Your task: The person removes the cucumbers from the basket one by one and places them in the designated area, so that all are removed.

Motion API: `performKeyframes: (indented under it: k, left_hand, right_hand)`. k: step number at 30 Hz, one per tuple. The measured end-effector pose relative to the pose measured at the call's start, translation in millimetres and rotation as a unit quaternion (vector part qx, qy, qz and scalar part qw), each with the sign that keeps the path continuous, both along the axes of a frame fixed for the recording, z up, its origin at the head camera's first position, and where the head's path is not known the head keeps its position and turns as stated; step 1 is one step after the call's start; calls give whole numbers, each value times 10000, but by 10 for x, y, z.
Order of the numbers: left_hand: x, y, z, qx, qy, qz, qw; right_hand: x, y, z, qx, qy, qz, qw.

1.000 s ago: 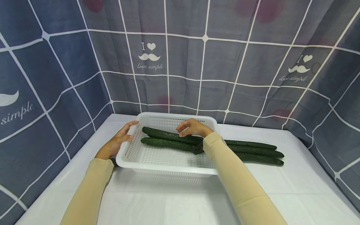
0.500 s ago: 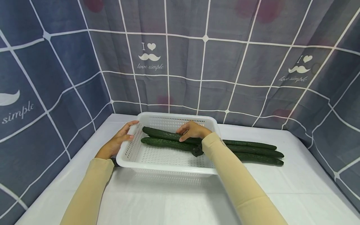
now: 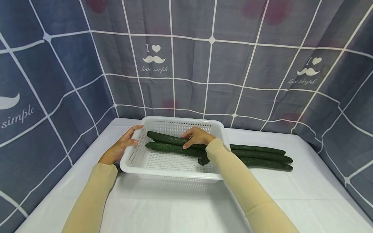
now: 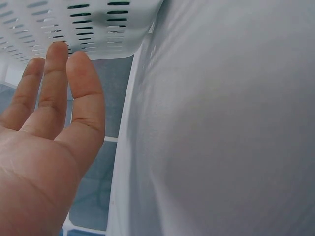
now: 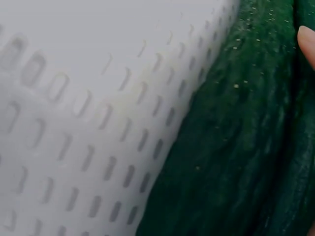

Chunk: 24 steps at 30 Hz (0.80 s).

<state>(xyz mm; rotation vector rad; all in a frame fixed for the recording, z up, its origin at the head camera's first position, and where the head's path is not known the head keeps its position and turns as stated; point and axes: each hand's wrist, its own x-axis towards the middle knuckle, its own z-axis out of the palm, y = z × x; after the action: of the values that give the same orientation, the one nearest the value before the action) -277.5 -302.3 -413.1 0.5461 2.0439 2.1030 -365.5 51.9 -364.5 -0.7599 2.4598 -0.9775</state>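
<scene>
While my left hand (image 3: pixel 120 147) is steadying the left end of a white plastic basket (image 3: pixel 175 175), my right hand (image 3: pixel 197 136) is gripping the far cucumber (image 3: pixel 163 137) of the two lying inside. My right fingers are arching over its back, the thumb pressing at the groove beside the near cucumber (image 3: pixel 170 148); how tightly, I can't tell. My left fingers are reaching nearly straight, slightly apart, touching the slotted wall and pinching nothing.

I seem to be at the grasping step; the next move is probably calling for a firm, balanced hold on this long body while the basket is staying put.

The cucumbers are showing dark green, bumpy skin with pale flecks, long and gently curved. The basket is curving smoothly at its corners. Three more cucumbers (image 3: pixel 263 156) are lying side by side on white cloth (image 3: pixel 180 210), to the basket's right.
</scene>
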Motion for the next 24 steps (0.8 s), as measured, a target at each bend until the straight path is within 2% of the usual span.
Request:
performKeyframes:
  k: [14, 24]
  left_hand:
    - [11, -14, 1, 16, -64, 18, 10000]
    - [-9, -19, -8, 76, -29, -96, 9999]
  right_hand:
    - [32, -62, 11, 90, 406, 6, 9991]
    - [5, -25, 37, -149, 502, -121, 9986]
